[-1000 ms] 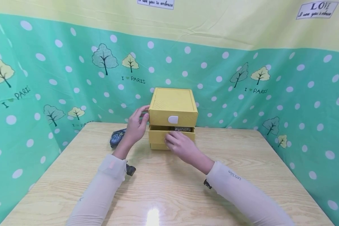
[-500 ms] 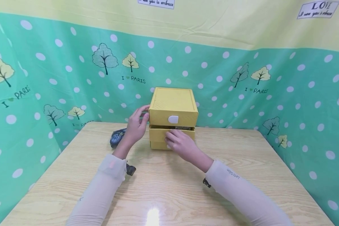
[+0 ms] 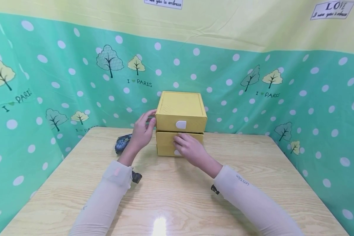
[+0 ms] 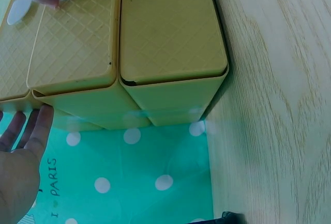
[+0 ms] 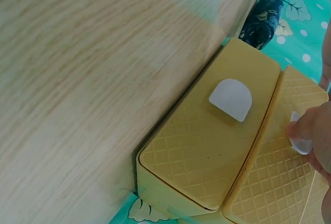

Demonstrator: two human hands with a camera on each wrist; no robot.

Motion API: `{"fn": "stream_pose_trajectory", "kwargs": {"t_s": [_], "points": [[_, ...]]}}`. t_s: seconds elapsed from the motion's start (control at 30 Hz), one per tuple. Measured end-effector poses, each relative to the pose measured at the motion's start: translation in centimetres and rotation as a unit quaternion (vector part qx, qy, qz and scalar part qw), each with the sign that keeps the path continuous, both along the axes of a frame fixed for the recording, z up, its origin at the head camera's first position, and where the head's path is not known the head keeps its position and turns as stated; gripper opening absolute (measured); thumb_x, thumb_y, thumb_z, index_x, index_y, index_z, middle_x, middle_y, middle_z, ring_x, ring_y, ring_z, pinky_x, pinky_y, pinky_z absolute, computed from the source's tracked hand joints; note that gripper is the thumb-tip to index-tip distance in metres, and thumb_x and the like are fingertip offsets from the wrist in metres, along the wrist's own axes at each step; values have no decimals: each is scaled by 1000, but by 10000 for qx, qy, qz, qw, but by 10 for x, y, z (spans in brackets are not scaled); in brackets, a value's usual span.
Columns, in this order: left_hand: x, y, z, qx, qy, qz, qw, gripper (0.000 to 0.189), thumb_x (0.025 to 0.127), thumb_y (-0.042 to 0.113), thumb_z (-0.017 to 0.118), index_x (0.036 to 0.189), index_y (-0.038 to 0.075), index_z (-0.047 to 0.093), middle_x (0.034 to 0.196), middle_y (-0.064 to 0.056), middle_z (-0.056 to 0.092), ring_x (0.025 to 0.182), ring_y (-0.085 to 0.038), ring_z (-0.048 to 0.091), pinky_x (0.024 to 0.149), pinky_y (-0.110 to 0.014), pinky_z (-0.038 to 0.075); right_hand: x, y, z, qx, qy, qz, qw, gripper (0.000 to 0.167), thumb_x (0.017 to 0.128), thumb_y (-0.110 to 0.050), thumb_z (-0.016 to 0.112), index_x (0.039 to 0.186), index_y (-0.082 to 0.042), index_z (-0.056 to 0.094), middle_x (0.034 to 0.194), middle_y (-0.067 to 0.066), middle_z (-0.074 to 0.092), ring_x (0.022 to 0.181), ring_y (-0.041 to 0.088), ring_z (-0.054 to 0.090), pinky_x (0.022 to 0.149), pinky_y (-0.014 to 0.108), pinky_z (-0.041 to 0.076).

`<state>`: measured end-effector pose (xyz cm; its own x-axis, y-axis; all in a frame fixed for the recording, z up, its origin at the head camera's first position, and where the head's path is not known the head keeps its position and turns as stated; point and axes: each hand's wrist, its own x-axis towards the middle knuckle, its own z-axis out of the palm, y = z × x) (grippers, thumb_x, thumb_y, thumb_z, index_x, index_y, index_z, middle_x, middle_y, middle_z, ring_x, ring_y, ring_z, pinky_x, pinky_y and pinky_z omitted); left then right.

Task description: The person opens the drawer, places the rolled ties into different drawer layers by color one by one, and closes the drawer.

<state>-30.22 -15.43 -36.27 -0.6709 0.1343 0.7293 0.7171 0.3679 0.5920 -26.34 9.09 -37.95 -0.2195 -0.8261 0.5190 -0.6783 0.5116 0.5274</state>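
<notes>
A yellow box of stacked drawers [image 3: 181, 103] stands at the back of the table. My right hand [image 3: 190, 149] is at the middle drawer [image 4: 77, 43], its thumb and fingers pinching the white tab handle [image 5: 302, 147]. That drawer is almost fully in, with only a thin dark gap above its front in the head view. My left hand [image 3: 143, 132] touches the box's left side with its fingers extended, holding nothing. Below, the bottom drawer [image 4: 170, 32] is closed, its own white tab [image 5: 231, 99] untouched. The top drawer's front [image 3: 166, 123] is closed too.
A dark blue floral bundle [image 3: 123, 143] lies on the wooden table [image 3: 153, 196] left of the box, partly behind my left wrist. A green dotted curtain [image 3: 224, 82] hangs close behind the box and along both sides.
My right hand has pushed the middle drawer inward. The opening that showed a speckled dark thing inside has narrowed to a slit. My left hand has stayed at the box's side.
</notes>
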Motion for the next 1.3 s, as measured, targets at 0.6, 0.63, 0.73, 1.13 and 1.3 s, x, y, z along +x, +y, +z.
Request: {"fn": "stream_pose_trajectory", "kwargs": {"t_s": [0.6, 0.63, 0.73, 1.13, 1.3], "points": [[-2, 0, -1, 44, 56, -31, 10000, 37, 109, 15, 50, 145, 6, 54, 126, -16, 62, 108, -35, 65, 86, -42, 62, -9, -1, -1, 27, 255, -68, 9996, 16, 88, 5, 72, 102, -2, 78, 113, 9, 69, 101, 24, 62, 90, 30, 57], [-2, 0, -1, 40, 57, -23, 10000, 37, 109, 14, 50, 145, 6, 54, 126, -16, 62, 108, -34, 65, 86, -42, 62, -9, -1, -1, 24, 260, -60, 9996, 15, 89, 5, 72, 101, -2, 78, 112, 9, 69, 101, 24, 61, 90, 30, 57], [-2, 0, -1, 34, 33, -7, 10000, 37, 109, 15, 49, 145, 7, 54, 127, -16, 62, 108, -31, 65, 87, -42, 62, -11, 0, -2, 18, 293, -36, 9996, 14, 89, 4, 71, 99, -2, 78, 111, 8, 69, 100, 24, 61, 89, 30, 56], [-1, 0, 1, 97, 40, -42, 9999, 36, 109, 13, 51, 144, 6, 55, 126, -16, 63, 107, -30, 65, 87, -44, 62, -12, -2, -1, 15, 176, -29, 9998, 15, 88, 5, 72, 99, -4, 77, 109, 8, 70, 100, 24, 62, 88, 30, 56], [0, 0, 0, 75, -12, -29, 10000, 37, 109, 15, 50, 145, 8, 55, 126, -15, 62, 107, -28, 65, 87, -42, 62, -10, 0, 1, -255, -244, 149, 9993, 20, 87, 6, 72, 105, -1, 76, 111, 10, 72, 101, 25, 65, 90, 30, 57]]}}
